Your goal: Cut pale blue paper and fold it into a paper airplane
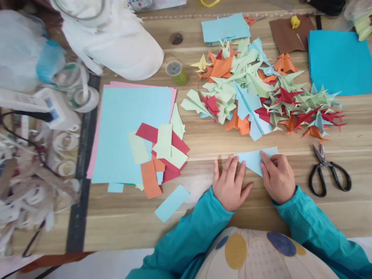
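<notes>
A folded piece of light blue paper (252, 159) lies on the wooden table in front of me. My left hand (231, 182) rests flat with its fingers spread, the fingertips touching the paper's pointed left end. On the paper's right part, my right hand (277, 176) presses with index finger and thumb while its other fingers curl in. Whatever lies beneath those curled fingers is hidden. Black-handled scissors (325, 166) lie partly open to the right of my right hand. A loose light blue strip (173, 202) is left of my left hand.
Folded paper shapes (247, 73) are heaped beyond my hands. Large paper sheets (116, 124) with cut pieces on top lie left. Blue sheets (338, 62) lie at the far right. A small green container (180, 76) stands near a white bag (124, 50). Tape rolls (84, 99) crowd the left edge.
</notes>
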Demonstrator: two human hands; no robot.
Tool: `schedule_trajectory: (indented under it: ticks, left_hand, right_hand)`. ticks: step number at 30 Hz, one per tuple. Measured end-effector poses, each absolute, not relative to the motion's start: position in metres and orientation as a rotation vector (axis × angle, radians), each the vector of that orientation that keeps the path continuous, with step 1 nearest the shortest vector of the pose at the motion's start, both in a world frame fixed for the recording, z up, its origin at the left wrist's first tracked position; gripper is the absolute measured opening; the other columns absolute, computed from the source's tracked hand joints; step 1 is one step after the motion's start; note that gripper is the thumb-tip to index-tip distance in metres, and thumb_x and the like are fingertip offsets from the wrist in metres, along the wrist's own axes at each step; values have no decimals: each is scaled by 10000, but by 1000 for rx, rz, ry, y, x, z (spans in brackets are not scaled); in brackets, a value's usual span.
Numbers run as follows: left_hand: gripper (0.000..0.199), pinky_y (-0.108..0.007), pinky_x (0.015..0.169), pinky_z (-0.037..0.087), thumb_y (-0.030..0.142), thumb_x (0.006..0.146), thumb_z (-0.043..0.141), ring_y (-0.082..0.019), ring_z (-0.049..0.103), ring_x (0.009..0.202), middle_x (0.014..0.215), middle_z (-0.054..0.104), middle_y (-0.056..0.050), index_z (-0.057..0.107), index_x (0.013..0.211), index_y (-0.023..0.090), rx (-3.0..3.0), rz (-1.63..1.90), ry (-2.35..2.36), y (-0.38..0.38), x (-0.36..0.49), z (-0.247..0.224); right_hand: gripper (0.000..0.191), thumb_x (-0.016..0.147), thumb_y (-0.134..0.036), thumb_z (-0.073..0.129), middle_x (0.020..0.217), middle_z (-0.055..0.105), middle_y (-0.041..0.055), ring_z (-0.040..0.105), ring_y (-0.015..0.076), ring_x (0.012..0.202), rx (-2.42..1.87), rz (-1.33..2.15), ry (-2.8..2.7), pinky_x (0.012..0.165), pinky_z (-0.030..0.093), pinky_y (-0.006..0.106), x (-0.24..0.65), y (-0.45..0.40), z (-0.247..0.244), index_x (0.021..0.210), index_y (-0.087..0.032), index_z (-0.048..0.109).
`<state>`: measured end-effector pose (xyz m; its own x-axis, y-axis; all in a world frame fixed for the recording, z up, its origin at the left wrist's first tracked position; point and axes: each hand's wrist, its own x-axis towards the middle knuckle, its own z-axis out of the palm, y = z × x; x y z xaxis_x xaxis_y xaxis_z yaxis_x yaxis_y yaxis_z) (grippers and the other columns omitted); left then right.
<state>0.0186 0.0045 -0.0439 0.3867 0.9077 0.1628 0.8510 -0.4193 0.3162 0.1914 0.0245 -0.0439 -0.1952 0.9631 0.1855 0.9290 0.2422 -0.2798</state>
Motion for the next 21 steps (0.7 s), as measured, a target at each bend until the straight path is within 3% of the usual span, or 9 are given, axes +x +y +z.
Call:
schedule_trajectory:
  ticks: [8, 21]
  left_hand:
    - [535, -564, 1044, 85, 438, 787, 472, -318, 352, 1246, 1289, 461, -176, 478, 1237, 149, 2477, 450, 1588, 4, 19, -44]
    - [540, -563, 1045, 100, 447, 781, 474, -317, 346, 1249, 1292, 459, -168, 476, 1239, 160, 2479, 438, 1601, 4, 20, -44]
  right_hand:
    - [372, 839, -254, 456, 848, 455, 92, 451, 147, 673, -1762, 107, -2223, 620, 432, 280, 190, 25, -42, 1158, -95, 562]
    - [364, 842, -288, 450, 871, 448, 90, 464, 149, 688, -1743, 186, -2199, 627, 446, 292, 192, 24, -43, 1158, -152, 570]
